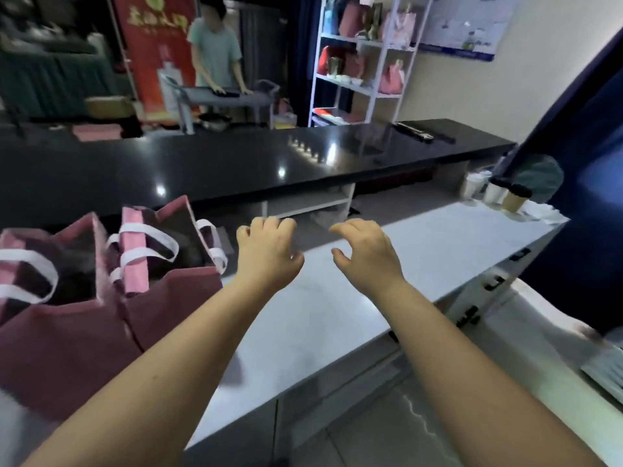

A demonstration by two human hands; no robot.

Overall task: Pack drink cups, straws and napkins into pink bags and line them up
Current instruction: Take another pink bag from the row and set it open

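While left hand (266, 256) and right hand (365, 256) hover, fingers (286, 226) slack and empty, a stray sweep could topple the pink bag (175, 298).

Only arms + hands of the wearer in shot. L hand (266, 254) and R hand (364, 254) both bare. L forearm (151, 365) and R forearm (472, 365) bare skin too, right down to the btm frame edge. Small dark spot (154, 376) on L forearm, approx mid-length. Fingers (286, 225) short w/ rounded tips; nails too blurred to make out. Forearms look wider toward cam.
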